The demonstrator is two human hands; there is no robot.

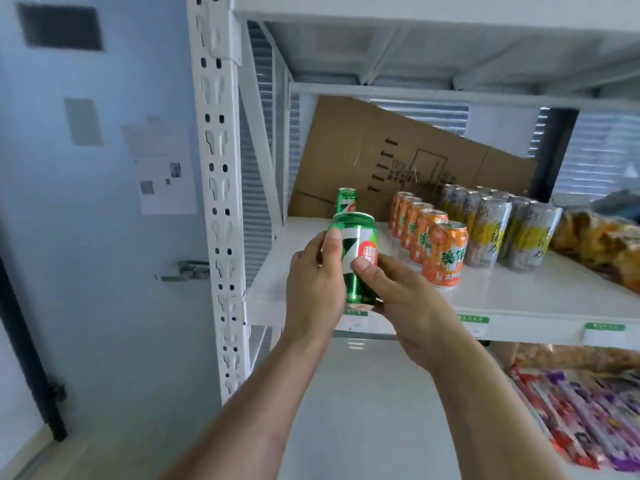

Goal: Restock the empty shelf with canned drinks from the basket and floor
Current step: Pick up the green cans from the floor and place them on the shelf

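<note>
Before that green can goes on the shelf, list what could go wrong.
1. The green can is held in both hands, the left hand and the right hand, in front of the shelf edge; a slip would likely drop it to the floor.
2. Set down carelessly, it might knock the green can at the back or the orange cans close by.
</note>
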